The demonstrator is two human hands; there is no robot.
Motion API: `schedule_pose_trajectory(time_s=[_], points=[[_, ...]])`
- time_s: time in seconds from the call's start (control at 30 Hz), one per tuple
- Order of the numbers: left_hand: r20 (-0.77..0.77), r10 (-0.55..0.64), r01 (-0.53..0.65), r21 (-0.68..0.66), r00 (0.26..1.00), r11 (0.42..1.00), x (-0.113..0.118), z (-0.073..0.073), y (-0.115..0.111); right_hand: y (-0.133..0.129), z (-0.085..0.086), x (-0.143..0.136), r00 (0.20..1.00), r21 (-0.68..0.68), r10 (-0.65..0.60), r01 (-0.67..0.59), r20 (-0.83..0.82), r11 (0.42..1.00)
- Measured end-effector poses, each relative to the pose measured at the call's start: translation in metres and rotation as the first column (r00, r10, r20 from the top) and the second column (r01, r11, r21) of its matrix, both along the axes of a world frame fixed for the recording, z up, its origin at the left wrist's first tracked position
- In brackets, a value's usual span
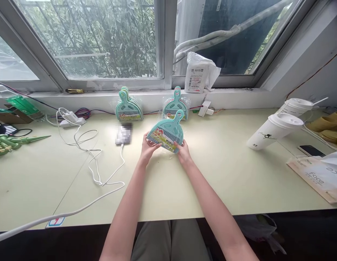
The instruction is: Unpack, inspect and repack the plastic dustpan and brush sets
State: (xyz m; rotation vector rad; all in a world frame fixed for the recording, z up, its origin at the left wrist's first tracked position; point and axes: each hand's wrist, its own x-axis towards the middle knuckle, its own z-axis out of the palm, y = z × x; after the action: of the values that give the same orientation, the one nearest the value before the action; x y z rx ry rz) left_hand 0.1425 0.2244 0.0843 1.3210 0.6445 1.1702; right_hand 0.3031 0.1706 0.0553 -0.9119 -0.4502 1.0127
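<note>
A wrapped teal dustpan-and-brush set (167, 133) with a colourful label is held tilted above the table, its handle pointing up and right. My left hand (148, 148) grips its lower left edge, with the thumb across the front. At its lower right corner, my right hand (184, 153) is closed on it, thumb also in front. Just behind it, against the wall below the window, stands a row of similar sets (176, 103), partly covered by the held one. Another row of sets (128, 108) leans on the wall further left.
White cables (96, 154), a power strip (72, 122) and a blurred-out item (124, 134) lie left. Two white cups (275, 130), a phone (311, 150) and a tissue pack (317, 174) are right. A white package (197, 77) sits on the sill.
</note>
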Motion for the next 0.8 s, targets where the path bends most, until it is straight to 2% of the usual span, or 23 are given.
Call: schedule_pose_trajectory(time_s=[0.13,0.4,0.6,0.8], points=[[-0.002,0.06,-0.06,-0.006,0.998,0.998,0.0019,-0.0038,0.0027,0.0015,-0.0021,-0.0003,1.0,-0.009,-0.003,0.003,0.009,1.0],[-0.022,0.063,-0.063,0.009,0.998,0.998,0.0004,-0.0055,0.0045,0.001,-0.0028,0.0003,1.0,-0.011,-0.01,0.01,0.029,1.0],[-0.036,0.01,-0.01,0.013,0.999,1.0,-0.0019,-0.0071,0.007,-0.0002,-0.0019,0.0011,0.999,-0.02,-0.005,0.006,0.039,1.0],[-0.04,0.05,-0.049,0.029,0.998,0.998,-0.0001,-0.0079,0.0076,0.0005,-0.0036,0.0017,0.998,-0.023,0.0,0.001,0.064,1.0]])
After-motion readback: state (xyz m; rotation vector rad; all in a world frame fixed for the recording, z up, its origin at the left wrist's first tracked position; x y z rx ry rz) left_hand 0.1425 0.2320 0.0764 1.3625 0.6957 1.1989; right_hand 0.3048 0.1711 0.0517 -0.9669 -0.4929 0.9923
